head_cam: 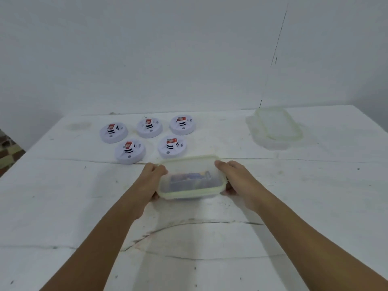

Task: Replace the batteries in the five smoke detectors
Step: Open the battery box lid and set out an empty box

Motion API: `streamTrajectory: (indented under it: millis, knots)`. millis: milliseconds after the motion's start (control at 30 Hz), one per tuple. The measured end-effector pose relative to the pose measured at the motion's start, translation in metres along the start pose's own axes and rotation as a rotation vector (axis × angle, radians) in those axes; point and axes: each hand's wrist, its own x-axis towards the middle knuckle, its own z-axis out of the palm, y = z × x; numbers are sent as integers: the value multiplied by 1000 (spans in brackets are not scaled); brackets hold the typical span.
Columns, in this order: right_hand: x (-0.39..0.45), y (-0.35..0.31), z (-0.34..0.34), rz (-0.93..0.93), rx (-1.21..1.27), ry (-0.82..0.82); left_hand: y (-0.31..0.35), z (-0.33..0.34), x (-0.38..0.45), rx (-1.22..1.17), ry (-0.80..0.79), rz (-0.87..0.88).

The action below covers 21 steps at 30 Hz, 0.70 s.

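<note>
- Left hand [152, 175] and right hand [235, 175] each grip an end of the lidded container [192, 177]
- Five smoke detectors [149, 127] sit beyond it on the table [63, 196]

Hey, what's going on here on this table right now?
A person is holding a lidded plastic container between the left hand and right hand, just above or on the white table. Something blue shows through the lid, too blurred to identify. Five white smoke detectors sit in a group behind it, none being touched. A second clear container stands apart at the far right. The lid is still on, so battery swapping hasn't visibly begun.
</note>
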Motion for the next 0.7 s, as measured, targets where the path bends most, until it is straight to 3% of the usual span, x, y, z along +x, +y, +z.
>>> streamTrajectory:
  millis: [100, 367, 700]
  knots:
    - [-5, 8, 15, -31, 8, 36, -11, -3, -4, -40, 86, 17]
    - [-9, 23, 12, -103, 184, -25, -31, -7, -9, -93, 97, 65]
    - [-8, 17, 10, -64, 171, -75, -27, -19, -4, -102, -43, 57]
